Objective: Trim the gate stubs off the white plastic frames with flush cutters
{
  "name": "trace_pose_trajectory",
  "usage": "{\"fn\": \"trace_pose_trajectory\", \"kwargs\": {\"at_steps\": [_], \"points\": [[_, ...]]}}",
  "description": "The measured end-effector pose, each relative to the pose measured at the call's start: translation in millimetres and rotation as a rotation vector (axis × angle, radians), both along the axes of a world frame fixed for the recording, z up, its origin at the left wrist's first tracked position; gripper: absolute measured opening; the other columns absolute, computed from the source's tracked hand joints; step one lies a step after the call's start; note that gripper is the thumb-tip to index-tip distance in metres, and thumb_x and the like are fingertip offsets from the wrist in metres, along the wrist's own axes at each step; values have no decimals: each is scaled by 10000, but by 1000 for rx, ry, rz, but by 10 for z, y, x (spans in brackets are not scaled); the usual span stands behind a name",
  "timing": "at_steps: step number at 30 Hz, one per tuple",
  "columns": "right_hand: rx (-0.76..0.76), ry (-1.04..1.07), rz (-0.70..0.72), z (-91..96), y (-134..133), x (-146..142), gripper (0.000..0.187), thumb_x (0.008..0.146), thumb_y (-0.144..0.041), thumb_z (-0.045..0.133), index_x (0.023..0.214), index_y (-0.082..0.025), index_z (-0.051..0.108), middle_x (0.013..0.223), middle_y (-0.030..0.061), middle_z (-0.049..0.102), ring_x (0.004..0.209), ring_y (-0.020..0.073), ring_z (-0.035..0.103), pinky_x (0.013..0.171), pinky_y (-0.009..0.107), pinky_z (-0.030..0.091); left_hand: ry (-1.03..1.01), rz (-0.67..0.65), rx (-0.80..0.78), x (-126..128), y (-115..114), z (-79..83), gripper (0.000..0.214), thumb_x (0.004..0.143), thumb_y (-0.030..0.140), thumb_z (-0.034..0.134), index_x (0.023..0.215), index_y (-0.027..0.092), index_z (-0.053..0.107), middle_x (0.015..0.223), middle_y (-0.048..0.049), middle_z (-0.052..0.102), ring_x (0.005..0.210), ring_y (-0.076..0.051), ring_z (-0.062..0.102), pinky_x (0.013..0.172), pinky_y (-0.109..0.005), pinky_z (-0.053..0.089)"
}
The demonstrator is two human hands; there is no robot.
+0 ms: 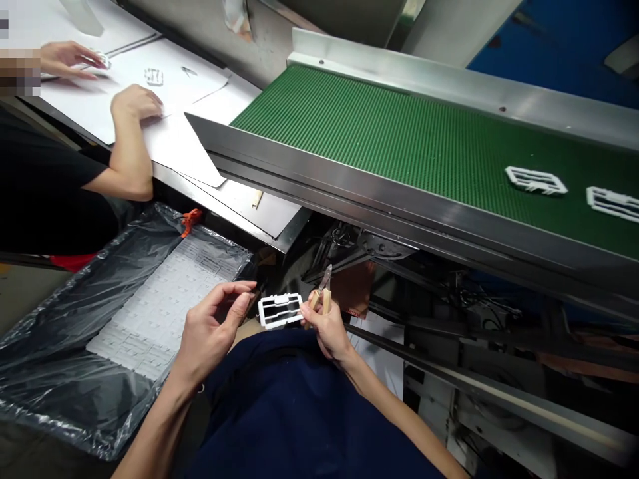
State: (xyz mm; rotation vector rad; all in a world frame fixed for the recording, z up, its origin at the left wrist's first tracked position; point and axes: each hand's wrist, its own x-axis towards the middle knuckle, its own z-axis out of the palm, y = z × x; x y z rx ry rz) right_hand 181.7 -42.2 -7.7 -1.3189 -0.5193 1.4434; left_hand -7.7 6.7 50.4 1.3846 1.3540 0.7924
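A white plastic frame (266, 320) with thin crossbars is held at its right end by my right hand (330, 330), between thumb and finger. The same hand also grips a pair of nippers (326, 283) with pale yellowish handles, jaws pointing up and away. Just left of the frame, my left hand (212, 326) has its thumb and fingers bent but apart, with nothing visible between them. Its fingertips are close to the frame's left end and do not appear to touch it.
Ahead runs a green conveyor belt (379, 133) with metal sides, carrying white frames (535, 180) at right. A bin lined with black plastic (60, 346) holds rows of white parts (150, 306) at left. A co-worker's arms (130, 143) rest over a paper-covered table (200, 143).
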Motion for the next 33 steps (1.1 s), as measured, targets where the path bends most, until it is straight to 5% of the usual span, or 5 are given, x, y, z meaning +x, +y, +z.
{"fn": "trace_pose_trajectory", "kwargs": {"at_steps": [8,15,19,24,33], "points": [[-3,15,-41,11,25,0,339,680,-288,726,838,-176,448,682,-44,521,599,80,510,560,197,440,-17,-64,-259,17,-122,-146,249,805,436,594,846,190,607,741,-14,643,679,-154,578,617,-250,443],[-33,-10,53,-19,10,-15,329,688,-324,703,817,-183,435,677,-53,505,556,76,488,541,207,419,133,-136,220,28,-40,-76,130,847,270,538,764,190,599,1160,-78,616,969,-201,597,874,-309,442],[-73,-46,222,-16,-58,-32,296,678,-325,688,754,-177,444,616,-59,486,519,90,491,516,212,386,82,-321,152,21,56,-21,152,849,283,523,757,198,609,986,-70,685,851,-195,633,763,-281,475],[-63,-576,642,187,-180,53,196,742,-321,616,830,-197,491,708,-42,546,636,121,510,601,236,378,136,-596,37,52,73,39,233,861,329,471,877,214,673,915,-59,698,784,-201,632,703,-272,465],[181,-1273,924,656,-132,571,301,783,-253,544,1077,-195,522,1002,43,579,927,185,511,818,308,344,95,-755,-145,112,152,21,236,809,342,512,836,212,708,751,-44,676,701,-207,594,649,-264,455]]}}
